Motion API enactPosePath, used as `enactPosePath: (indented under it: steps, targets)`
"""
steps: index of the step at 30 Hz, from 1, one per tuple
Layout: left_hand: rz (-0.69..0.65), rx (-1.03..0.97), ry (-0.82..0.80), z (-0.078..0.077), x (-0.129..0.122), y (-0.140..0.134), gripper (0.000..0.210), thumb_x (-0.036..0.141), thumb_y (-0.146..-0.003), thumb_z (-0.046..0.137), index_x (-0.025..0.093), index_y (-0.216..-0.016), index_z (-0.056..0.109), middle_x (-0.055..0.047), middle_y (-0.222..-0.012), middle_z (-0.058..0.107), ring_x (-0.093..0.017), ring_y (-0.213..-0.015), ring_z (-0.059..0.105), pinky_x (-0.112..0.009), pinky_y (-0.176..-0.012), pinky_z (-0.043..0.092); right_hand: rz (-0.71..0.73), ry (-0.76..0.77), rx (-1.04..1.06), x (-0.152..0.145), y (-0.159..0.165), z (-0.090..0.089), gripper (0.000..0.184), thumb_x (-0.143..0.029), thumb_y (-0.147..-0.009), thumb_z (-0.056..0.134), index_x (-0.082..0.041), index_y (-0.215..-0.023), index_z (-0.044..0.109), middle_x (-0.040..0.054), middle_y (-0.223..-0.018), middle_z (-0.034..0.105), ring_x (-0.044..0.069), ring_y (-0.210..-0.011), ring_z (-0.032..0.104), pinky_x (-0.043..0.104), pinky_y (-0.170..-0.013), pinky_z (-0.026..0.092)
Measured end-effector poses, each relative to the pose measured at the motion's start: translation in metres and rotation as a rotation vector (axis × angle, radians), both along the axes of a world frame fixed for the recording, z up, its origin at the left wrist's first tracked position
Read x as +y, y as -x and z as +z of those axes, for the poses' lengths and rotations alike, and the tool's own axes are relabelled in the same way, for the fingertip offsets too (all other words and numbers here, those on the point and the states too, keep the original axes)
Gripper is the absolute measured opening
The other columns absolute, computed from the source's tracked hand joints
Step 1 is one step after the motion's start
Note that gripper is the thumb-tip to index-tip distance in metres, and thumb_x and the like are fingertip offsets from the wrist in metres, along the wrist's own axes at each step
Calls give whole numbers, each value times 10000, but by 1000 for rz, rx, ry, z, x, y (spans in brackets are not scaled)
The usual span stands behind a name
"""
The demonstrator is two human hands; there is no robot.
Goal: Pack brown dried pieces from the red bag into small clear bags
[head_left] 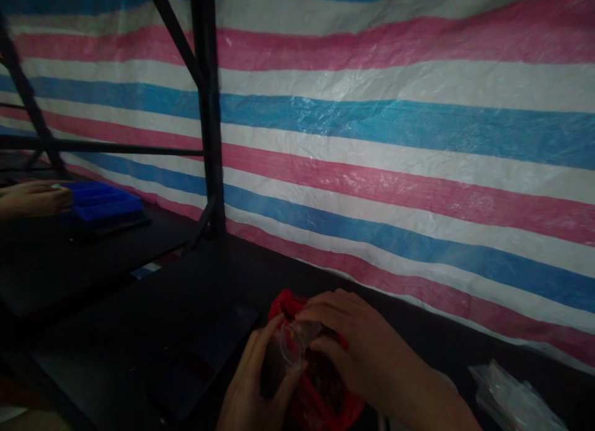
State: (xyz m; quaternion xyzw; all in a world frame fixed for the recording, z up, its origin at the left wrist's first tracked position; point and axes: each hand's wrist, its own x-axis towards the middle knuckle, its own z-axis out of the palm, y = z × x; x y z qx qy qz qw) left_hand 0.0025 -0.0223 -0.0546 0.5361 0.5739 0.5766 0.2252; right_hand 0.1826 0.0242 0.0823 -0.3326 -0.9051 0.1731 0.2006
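Your two hands meet low in the near middle of the scene, and much of what they do is hard to read in the dim light. Your left hand [253,381] is clenched around the near left side of a red bag [320,400], its wrist cut off by the bottom edge. Your right hand [360,350] lies over the top of the bag, and its fingers pinch a small clear plastic piece [295,344] at the bag's mouth. The bag sits on the dark tabletop [139,332], close to you; something dark fills it, but you cannot tell what. Most of the bag is hidden under your hands, and its lower part runs out of view.

At the near right, a crumpled clear plastic wrapper [515,400] lies on the tabletop, well apart from the bag and partly cut off. The tabletop is black and shows almost no detail. Behind it hangs a striped tarp [395,139] in pink, white and blue, filling the far side. A black metal post [209,108] stands to the left with braces. Far left, another person's hand [35,198] rests beside a blue tray [105,201]; the rest of that person is out of view.
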Motion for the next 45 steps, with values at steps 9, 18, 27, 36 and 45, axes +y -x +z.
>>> enactPosePath:
  steps: [9, 18, 27, 36, 45]
  targets:
    - [-16, -7, 5, -3, 1, -5, 469, 431, -892, 728, 292, -1336, 669, -66, -1233, 769, -285, -1171, 746, -399, -981, 631, -20, -65, -57, -2, 0, 0, 317, -169, -1010, 665, -346, -1270, 711, -47, -1371, 707, 189, -1247, 617, 359, -1147, 396]
    - [41, 63, -80, 0, -4, 3, 477, 405, -910, 729, 299, -1368, 646, -62, -1251, 759, -264, -1147, 755, -380, -969, 639, -114, 33, -111, 5, -15, 2, 382, -234, -975, 729, -311, -1347, 691, 12, -1384, 695, 226, -1250, 614, 371, -1117, 413]
    - [135, 67, -212, 5, -4, -1, 384, 355, -877, 719, 277, -1252, 704, -72, -1166, 802, -257, -1039, 802, -363, -862, 681, -183, 212, 2, -21, 16, 1, 62, -293, -897, 785, -266, -876, 733, -45, -900, 761, 160, -859, 668, 270, -750, 412]
    - [57, -8, -57, 0, 0, 1, 497, 439, -886, 771, 280, -1345, 666, -69, -1294, 771, -271, -1170, 757, -408, -1008, 630, -207, 178, 231, -3, -3, 8, 194, -139, -954, 636, -292, -899, 742, -70, -921, 772, 126, -839, 689, 239, -777, 452]
    - [18, -2, -109, -5, -3, 7, 346, 416, -891, 770, 306, -1219, 758, -30, -1166, 829, -239, -1054, 804, -300, -900, 657, -188, 218, 231, -7, 2, 8, 171, -172, -964, 636, -291, -935, 754, -65, -915, 778, 125, -811, 691, 233, -740, 471]
